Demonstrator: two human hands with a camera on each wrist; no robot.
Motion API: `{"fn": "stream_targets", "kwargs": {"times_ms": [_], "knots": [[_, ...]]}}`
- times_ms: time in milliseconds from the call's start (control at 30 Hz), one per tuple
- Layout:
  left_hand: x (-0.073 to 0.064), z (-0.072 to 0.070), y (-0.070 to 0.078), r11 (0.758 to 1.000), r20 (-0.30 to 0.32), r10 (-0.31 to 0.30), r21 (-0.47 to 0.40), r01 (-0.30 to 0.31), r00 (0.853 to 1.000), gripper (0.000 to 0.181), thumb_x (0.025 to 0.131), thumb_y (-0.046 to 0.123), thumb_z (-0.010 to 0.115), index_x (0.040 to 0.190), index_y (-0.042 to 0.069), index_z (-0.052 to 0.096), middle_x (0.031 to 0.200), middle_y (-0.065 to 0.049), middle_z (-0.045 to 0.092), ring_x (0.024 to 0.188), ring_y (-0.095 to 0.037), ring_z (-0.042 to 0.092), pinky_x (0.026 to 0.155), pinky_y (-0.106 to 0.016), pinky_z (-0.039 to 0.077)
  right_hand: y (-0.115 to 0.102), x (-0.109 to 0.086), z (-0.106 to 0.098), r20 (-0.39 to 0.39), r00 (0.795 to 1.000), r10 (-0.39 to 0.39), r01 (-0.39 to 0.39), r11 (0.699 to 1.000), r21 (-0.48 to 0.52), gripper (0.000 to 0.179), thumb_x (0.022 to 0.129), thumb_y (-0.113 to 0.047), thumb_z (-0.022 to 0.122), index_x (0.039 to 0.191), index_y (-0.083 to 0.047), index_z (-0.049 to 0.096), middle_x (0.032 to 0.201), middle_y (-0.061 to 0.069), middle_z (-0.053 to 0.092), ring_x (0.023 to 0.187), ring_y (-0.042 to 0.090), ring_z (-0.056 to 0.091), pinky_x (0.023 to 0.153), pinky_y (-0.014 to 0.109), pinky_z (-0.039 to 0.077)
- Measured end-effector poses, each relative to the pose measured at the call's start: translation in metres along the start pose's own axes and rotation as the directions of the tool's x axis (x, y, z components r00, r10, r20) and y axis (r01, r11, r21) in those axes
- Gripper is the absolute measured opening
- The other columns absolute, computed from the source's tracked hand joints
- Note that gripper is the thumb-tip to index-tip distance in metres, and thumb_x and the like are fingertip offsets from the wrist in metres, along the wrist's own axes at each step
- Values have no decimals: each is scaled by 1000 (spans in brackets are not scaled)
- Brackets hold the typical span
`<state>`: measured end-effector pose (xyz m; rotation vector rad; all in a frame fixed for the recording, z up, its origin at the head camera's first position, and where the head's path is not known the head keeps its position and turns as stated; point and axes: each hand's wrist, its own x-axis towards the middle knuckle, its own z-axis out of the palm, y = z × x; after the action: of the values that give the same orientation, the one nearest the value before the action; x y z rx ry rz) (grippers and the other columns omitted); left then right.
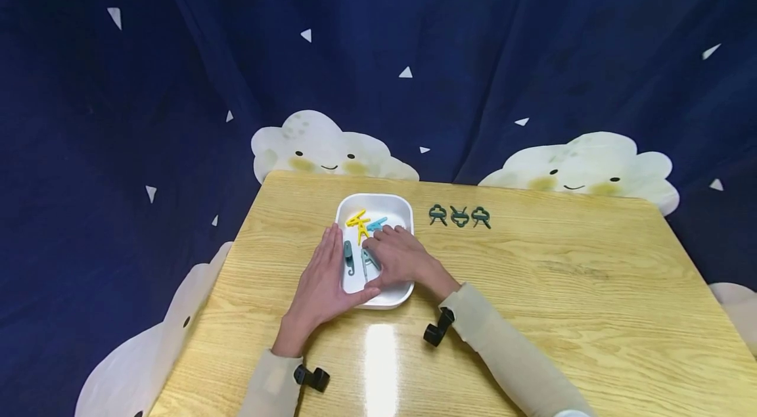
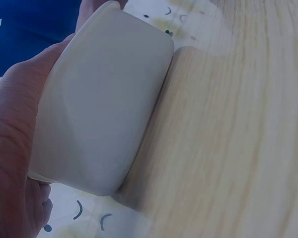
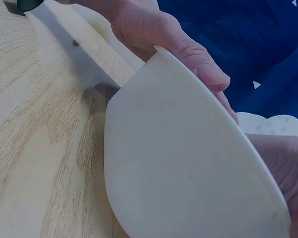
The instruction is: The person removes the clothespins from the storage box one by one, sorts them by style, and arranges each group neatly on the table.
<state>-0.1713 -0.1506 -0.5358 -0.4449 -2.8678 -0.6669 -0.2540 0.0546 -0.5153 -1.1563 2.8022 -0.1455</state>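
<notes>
A white tray [image 1: 387,201] stands on the table with several small plastic clips in it. Along its left side lies my left hand [image 1: 319,282], fingers straight against the wall and thumb reaching over the near rim. My right hand [image 1: 399,256] dips in over the right rim; its curled fingers and thumb hold a grey-green clip [image 1: 368,259], partly hidden by the hand. A darker green hooked clip [image 1: 348,253] lies beside the left fingers. Yellow clips [image 1: 358,220] and a blue clip [image 1: 376,224] lie towards the far end. Both wrist views show mainly the tray's outer wall [image 2: 104,104].
Right of the tray, three dark green clips [image 1: 459,216] lie in a row on the wooden table [image 1: 579,299]. A dark blue curtain [image 1: 378,62] with white clouds hangs behind the table's far edge. Small black devices are strapped at both wrists.
</notes>
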Motion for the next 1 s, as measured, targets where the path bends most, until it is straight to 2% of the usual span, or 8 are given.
{"fn": "stream_targets", "kwargs": {"times_ms": [100, 200, 433, 700, 1000], "knots": [[0, 1, 0, 1000, -5, 4, 4, -4, 1000, 137, 78, 92, 56, 166, 0, 6, 175, -16, 4, 162, -27, 3, 130, -44, 19, 0, 0, 1, 4, 1000, 1, -1, 1000, -8, 85, 72, -72, 81, 138, -21, 64, 129, 2, 64, 116, 22, 53, 107, 47, 44], [0, 1, 0, 1000, 2, 0, 1, 0, 1000, 137, 78, 92, 56, 166, 1, 5, 176, -13, 0, 162, -26, 2, 130, -43, 18, 0, 1, 1, 10, 1000, 2, -2, 1000, -12, 84, 73, -73, 80, 137, -21, 65, 128, 2, 65, 116, 22, 53, 106, 46, 45], [0, 0, 1, 1000, 7, -3, -12, 3, 1000, 137, 78, 90, 58, 166, 0, 5, 176, -13, -1, 162, -27, 1, 130, -44, 17, -1, 1, 0, 6, 1000, 5, -5, 1000, -25, 80, 73, -74, 79, 131, -20, 67, 123, 0, 66, 111, 20, 52, 98, 39, 45], [0, 0, 0, 1000, 11, -7, -7, 7, 1000, 137, 78, 91, 58, 167, 1, 2, 176, -10, -5, 162, -29, 2, 131, -44, 16, -2, -1, 0, -9, 1000, 19, -19, 1000, -21, 80, 72, -75, 80, 127, -19, 69, 121, 0, 67, 109, 19, 52, 97, 39, 45], [0, -1, 0, 1000, 18, -8, -5, 8, 1000, 138, 78, 90, 58, 166, 1, 2, 176, -11, -5, 162, -29, 1, 131, -44, 15, -2, -1, 2, -43, 999, 32, -32, 999, 12, 84, 73, -77, 78, 130, -17, 67, 126, 1, 68, 113, 20, 53, 108, 45, 46]]}}
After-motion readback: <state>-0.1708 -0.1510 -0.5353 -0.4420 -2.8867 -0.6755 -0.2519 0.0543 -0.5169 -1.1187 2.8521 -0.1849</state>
